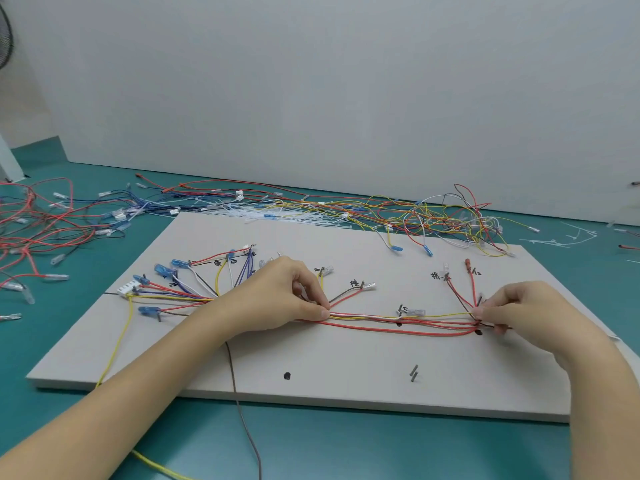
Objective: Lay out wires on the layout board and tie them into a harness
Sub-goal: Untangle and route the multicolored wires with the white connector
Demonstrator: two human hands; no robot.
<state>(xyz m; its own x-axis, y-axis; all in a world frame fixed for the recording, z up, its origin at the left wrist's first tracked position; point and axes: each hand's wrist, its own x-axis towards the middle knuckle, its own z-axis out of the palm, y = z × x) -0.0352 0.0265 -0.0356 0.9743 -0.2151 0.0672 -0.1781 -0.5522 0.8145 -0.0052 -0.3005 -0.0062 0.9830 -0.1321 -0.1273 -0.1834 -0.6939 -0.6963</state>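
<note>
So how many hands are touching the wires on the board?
2. The left hand pinches the wire bundle near the board's middle; the right hand pinches it at the right end.

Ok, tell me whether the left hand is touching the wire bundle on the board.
Touching. The head view shows the left hand pinching the wire bundle between thumb and fingertips, with no gap.

A teal tabletop [346, 452] runs back to a plain grey-white wall [311, 81] standing along its far edge. At the upper left, part of a dark fan grille [5, 36] shows. A white panel [10, 161] leans near the tabletop's far left corner.
</note>
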